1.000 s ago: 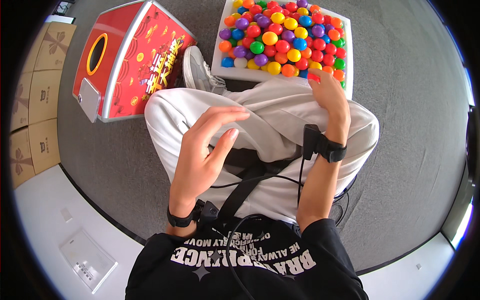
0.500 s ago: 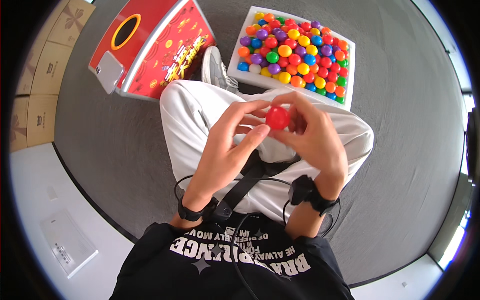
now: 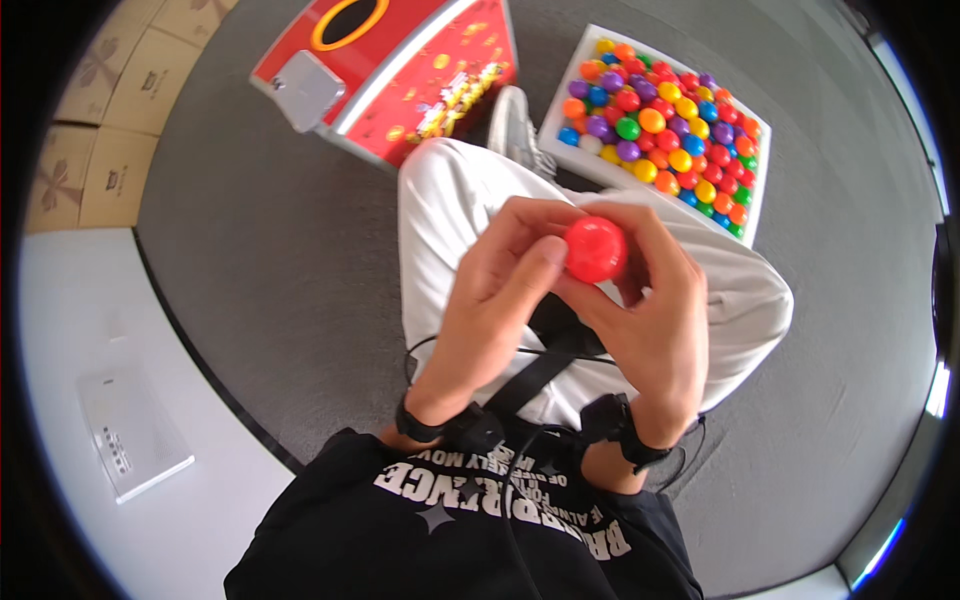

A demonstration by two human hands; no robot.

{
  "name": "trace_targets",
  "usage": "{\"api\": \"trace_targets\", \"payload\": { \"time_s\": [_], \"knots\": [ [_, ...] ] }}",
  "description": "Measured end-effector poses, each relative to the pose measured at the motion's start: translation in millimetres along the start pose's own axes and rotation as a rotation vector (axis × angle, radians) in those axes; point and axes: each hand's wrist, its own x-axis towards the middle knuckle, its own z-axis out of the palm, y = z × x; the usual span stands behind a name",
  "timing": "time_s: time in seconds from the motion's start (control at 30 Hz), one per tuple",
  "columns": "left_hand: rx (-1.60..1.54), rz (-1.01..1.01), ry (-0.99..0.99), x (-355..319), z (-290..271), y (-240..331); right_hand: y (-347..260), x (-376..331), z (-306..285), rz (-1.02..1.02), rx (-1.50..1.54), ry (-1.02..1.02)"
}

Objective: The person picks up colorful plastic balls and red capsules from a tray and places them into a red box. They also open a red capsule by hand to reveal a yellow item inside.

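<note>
Far to my left, tan cardboard boxes [image 3: 95,130] stand stacked beside the grey carpet. Ahead of my knees sits a red printed carton [image 3: 395,70] (yellow-ringed round hole on top) with yellow lettering along its side.

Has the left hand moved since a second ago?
Yes. The left hand has risen off the lap toward the tray of balls, now meeting the right hand on the red ball.
</note>
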Motion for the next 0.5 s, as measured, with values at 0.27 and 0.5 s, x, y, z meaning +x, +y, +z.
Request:
{"api": "trace_targets", "payload": {
  "time_s": [0.27, 0.5],
  "knots": [
    [0.138, -0.071, -0.038, -11.7, -7.8, 3.3, -3.5, -7.8, -4.6, -0.142, -0.064, -0.116],
    [0.315, 0.091, -0.025, -13.7, -0.7, 4.5, -5.4, -14.2, -8.6, -0.123, -0.054, -0.103]
  ]
}}
